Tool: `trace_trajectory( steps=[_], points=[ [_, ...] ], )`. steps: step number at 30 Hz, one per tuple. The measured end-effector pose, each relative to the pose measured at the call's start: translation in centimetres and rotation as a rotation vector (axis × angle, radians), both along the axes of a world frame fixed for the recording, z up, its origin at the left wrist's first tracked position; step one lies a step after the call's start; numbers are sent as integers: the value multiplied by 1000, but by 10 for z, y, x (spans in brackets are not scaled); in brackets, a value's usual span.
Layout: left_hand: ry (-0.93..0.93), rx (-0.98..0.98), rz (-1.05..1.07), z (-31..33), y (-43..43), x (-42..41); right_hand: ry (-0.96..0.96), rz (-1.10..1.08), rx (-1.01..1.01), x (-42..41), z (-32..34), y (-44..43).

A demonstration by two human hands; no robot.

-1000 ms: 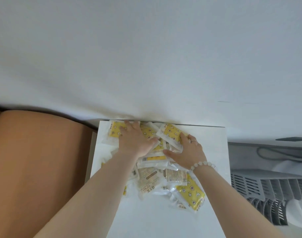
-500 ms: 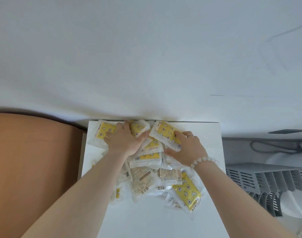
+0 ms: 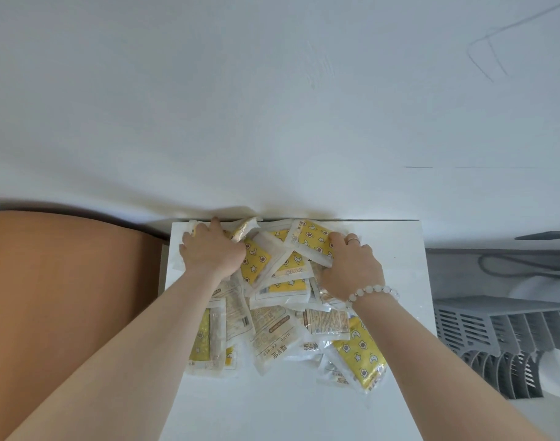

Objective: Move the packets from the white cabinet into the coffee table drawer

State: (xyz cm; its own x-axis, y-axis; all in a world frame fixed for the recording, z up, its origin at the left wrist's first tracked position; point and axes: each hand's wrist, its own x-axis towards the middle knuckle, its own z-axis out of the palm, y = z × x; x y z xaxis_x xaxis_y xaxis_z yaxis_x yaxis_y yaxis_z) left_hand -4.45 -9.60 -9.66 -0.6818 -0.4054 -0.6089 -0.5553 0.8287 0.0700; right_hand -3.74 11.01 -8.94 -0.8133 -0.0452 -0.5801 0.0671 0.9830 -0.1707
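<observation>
1. The packets (image 3: 272,332) are heaped on top of the white cabinet (image 3: 396,281). The heap's long axis runs near to far, and its far end is butted against the wall (image 3: 272,122).
2. Both hands are placed at the far end, so the near packets are left lying between the forearms.
3. The left hand (image 3: 210,251) is bent over the far-left packets. Its fingertips are hidden behind the heap, so a real grip cannot be confirmed.
4. The right hand (image 3: 351,270), with a bead bracelet (image 3: 372,289) at the wrist, is clamped on a yellow packet (image 3: 313,243) at far right, thumb at the packet's near edge.
5. Neither hand is clearly nearer. A two-handed scoop toward the near side is judged likely.
6. The coffee table drawer is not seen.
7. Against the earlier frames, the hands are set slightly wider apart and pushed closer to the wall, and a small packet (image 3: 245,229) is tipped up there.
</observation>
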Motion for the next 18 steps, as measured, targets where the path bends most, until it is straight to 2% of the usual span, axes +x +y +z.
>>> trace_trajectory(
  steps=[4,7,12,18],
  points=[
    [0,126,202,-1,-9,-4,23,24,10,1,-2,2],
    [-12,81,321,4,-14,-9,48,9,-1,3,-4,2],
    [-49,39,292,2,-30,-9,83,-1,-6,6,-6,4],
    [-11,86,381,0,-38,-5,123,-13,25,8,-9,4]
  ],
)
